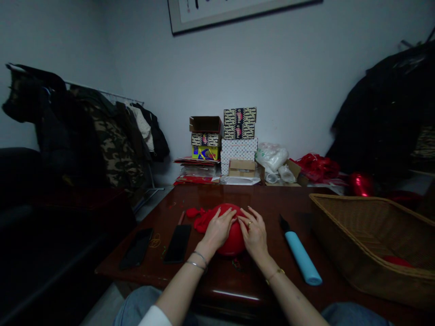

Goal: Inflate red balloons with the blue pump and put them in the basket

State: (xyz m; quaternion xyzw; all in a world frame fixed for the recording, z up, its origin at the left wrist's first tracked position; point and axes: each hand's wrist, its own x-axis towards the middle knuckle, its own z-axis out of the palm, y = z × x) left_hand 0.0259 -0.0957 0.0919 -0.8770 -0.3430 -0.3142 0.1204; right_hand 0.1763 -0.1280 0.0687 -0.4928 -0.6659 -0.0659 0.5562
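A round, inflated red balloon (pixel 232 244) rests on the dark wooden table (pixel 234 290) in front of me. My left hand (pixel 220 226) lies over its upper left side. From the right, my right hand (pixel 252 230) grips it, with fingers bent and fingertips meeting those of my left hand near the top. What the fingertips pinch there is too small to make out. Limp red balloons (pixel 203 221) are heaped against the left side of the round one. A blue hand pump (pixel 302 258) with a black nozzle lies to the right of my right hand.
Two black phones (pixel 177 243) (pixel 136 248) lie on the left, with yellow rubber bands (pixel 155 241) between them. A wicker basket (pixel 360 267) stands on the right, something red inside. Stacked boxes (pixel 239 149) and plastic bags (pixel 273 157) stand behind the table. Coats (pixel 112 136) hang at left.
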